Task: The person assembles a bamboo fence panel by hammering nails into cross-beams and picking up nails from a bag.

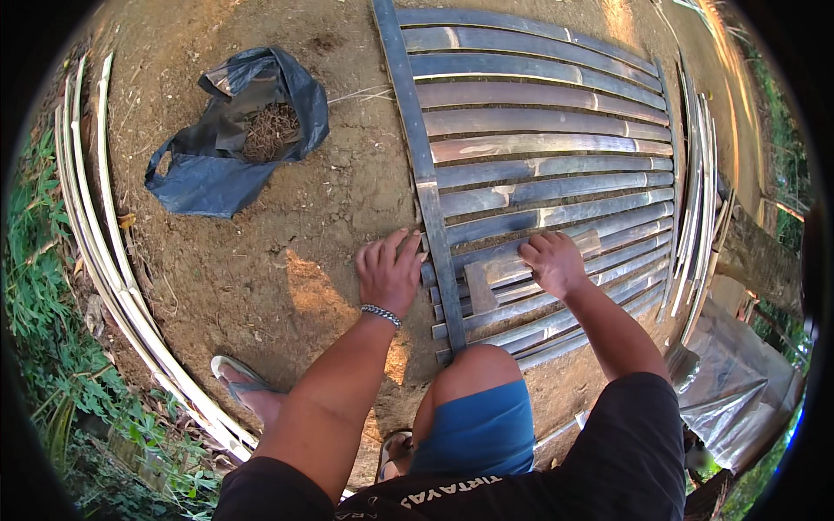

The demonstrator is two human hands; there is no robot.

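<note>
A panel of dark bamboo slats [556, 119] lies on the ground, joined across their left ends by a long bamboo rail [407, 104]. My left hand [387, 276] is at the outer side of that rail, its fingers bent around the protruding end of a slat; the exact grip is partly hidden. A silver chain bracelet [380, 314] circles my left wrist. My right hand [556, 263] is closed over a wooden piece with a crosspiece [479, 288], like a T-square. It lies over the slats, its crosspiece just right of the rail.
A dark plastic bag [208, 182] holding brown nail-like bits [271, 132] sits at the upper left. Long pale poles [104, 234] run along the left edge, and thin strips [699, 191] lie right of the panel. A clear plastic sheet [730, 382] is at the lower right.
</note>
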